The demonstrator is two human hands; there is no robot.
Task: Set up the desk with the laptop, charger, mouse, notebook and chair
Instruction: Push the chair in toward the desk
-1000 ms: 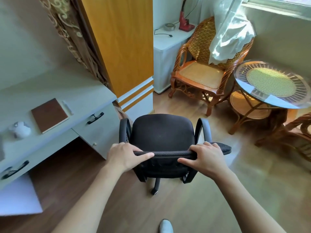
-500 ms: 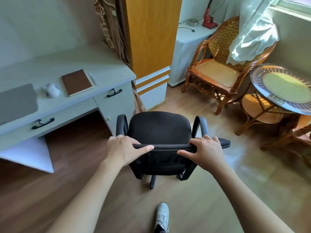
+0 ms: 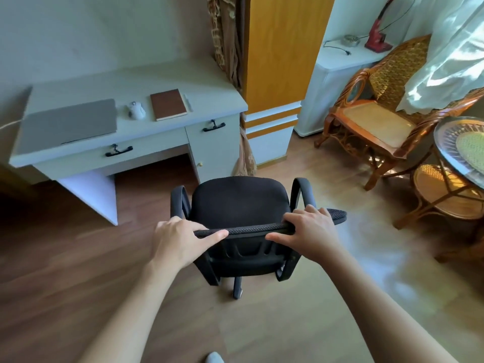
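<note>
A black office chair with armrests stands on the wood floor, a little right of the desk's knee gap. My left hand and my right hand both grip the top edge of its backrest. On the pale grey desk lie a closed grey laptop, a white mouse and a brown notebook with a white pen beside it. A thin white cable runs off the laptop's left side. No charger brick is visible.
An orange and white wardrobe stands right of the desk, with a curtain between them. Further right are a white cabinet, a rattan armchair and a round glass-topped rattan table. Bare floor lies in front of the desk.
The view has swung left, so the whole desk with laptop has come into sight. The chair has turned with my hands, which keep the same grip on the backrest.
</note>
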